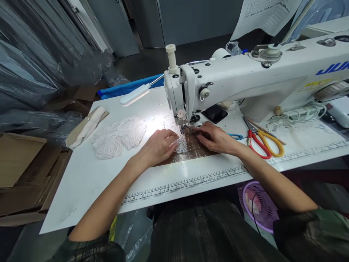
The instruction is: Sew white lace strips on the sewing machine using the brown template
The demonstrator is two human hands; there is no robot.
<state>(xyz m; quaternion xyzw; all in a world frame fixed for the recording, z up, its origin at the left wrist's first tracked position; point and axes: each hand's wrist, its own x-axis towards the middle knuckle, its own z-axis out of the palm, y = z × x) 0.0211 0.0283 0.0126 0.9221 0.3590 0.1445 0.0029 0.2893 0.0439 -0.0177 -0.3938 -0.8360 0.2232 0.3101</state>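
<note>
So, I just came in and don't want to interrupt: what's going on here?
At a sewing machine, a person's left hand rests partly on white lace below the machine's head; the right hand is close by, across from it. Other lace pieces lie on the table to the left, scissors to the right.

On the table (89, 182), lace pieces (133, 133) lie left of the sewing machine (231, 78), scissors (261, 134) to the right, a ruler scale (185, 185) along the near edge.

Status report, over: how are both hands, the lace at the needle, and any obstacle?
Left hand on lace. Right hand beside presser foot. Lace reaches the foot. Scissors lie right, clear of the lace.
</note>
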